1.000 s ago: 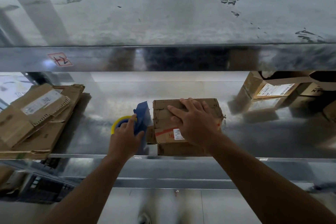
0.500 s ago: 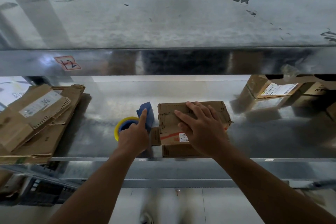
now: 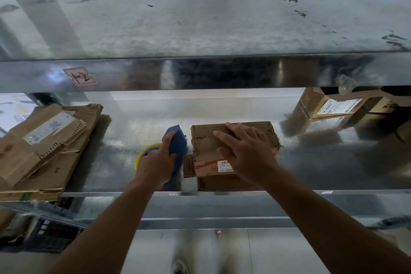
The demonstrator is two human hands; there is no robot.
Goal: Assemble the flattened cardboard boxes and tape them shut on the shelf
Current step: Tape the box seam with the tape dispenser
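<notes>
Across the whole width of the view runs a shiny galvanised metal shelf (image 3: 133, 127), and its lower deck carries everything that matters. At its left end lies a loose pile of flattened brown cardboard boxes (image 3: 44, 153), not yet made up. At the far right, a cluster of assembled brown cartons (image 3: 333, 107) sits partly tucked under the upper deck.

Near the front edge, about centre, stands a small worn brown cardboard box (image 3: 206, 140). It is already squared up, with its ragged top flaps folded down. The right hand (image 3: 246, 153) lies flat on top of it, fingers straight and spread, pressing the flaps closed. The left hand (image 3: 155, 162) is wrapped around a blue plastic tape dispenser (image 3: 178, 140) just beside the box's left side, with the forefinger laid along its top. Whether the dispenser touches the cardboard I cannot tell. A yellow roll of tape (image 3: 144, 151) shows past the knuckles. A short side flap (image 3: 189, 168) juts out at the box's near left corner, and a white printed label (image 3: 224, 165) with a red stripe sits near the front of the top.

This looks like the taping step for this box, with the flaps held and the tool ready. No fresh tape shows on the top, though the palm hides much of it. The next move calls for anchoring the tape end on one face and drawing it along the seam, with the pressing hand shifted out of its path.
</notes>
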